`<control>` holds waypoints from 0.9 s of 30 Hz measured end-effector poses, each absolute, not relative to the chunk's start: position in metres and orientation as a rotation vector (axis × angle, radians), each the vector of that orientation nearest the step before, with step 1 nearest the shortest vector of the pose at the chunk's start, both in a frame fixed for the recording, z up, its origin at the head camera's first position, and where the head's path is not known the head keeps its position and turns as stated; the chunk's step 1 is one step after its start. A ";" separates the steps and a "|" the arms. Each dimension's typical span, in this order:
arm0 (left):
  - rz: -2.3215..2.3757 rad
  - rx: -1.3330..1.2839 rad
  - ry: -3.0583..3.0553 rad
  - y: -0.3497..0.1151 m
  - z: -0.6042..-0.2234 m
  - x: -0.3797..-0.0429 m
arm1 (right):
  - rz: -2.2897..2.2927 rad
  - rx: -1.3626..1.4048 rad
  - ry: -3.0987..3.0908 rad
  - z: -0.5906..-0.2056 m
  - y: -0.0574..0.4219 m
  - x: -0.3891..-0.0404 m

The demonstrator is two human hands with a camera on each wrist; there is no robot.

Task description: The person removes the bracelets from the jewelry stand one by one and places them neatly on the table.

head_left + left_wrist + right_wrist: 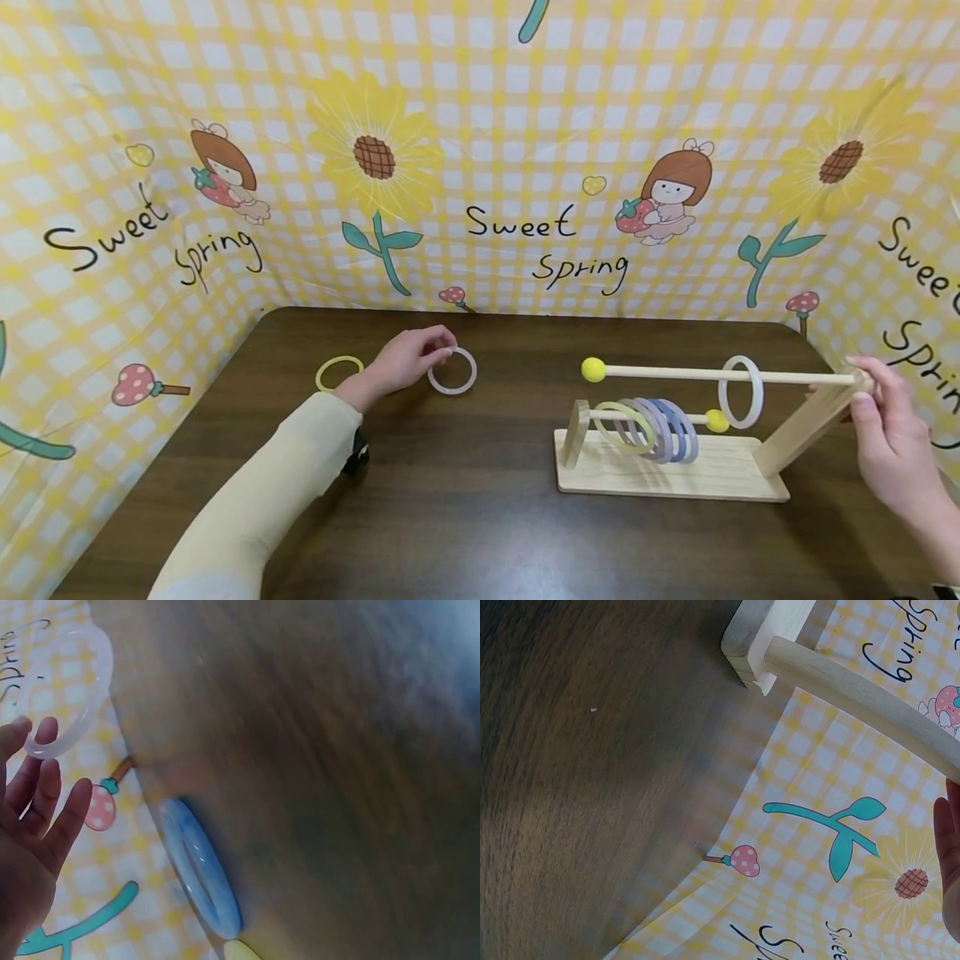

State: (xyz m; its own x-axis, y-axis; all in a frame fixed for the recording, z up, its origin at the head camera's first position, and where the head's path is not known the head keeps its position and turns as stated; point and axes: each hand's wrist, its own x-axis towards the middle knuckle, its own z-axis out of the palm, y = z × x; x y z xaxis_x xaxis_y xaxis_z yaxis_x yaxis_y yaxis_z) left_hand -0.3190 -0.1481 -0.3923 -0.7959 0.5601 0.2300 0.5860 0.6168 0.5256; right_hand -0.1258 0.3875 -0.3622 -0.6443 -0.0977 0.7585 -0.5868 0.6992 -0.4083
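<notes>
My left hand (401,360) pinches a translucent whitish bangle (453,392) between thumb and fingertips, above the table's far part. In the left wrist view the bangle (105,671) stands out beyond the fingertips, with the other fingers spread. At the right, my right hand (896,442) grips the top of the slanted post (813,421) of a wooden bangle stand (675,483). The stand's long upper rod (660,372), tipped with a yellow ball, carries one white bangle (757,396). Around its lower rod hang several bangles: yellow-green (615,442), lilac and blue (677,442).
A yellow bangle (321,372) lies on the dark wooden table (465,500), partly behind my left wrist. Near it lies a blue bangle (199,870), seen in the left wrist view and hidden in the head view. Yellow checked cloth (480,150) surrounds the table's back and sides.
</notes>
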 end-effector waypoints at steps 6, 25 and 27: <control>-0.907 -0.994 -2.834 -0.153 -0.402 -0.330 | 0.858 0.519 -2.167 -0.363 0.387 -0.126; -0.782 -0.926 -2.974 -0.163 -0.409 -0.357 | 0.845 0.509 -2.165 -0.361 0.385 -0.126; -0.774 -0.915 -2.980 -0.164 -0.409 -0.359 | 0.850 0.506 -2.165 -0.361 0.386 -0.126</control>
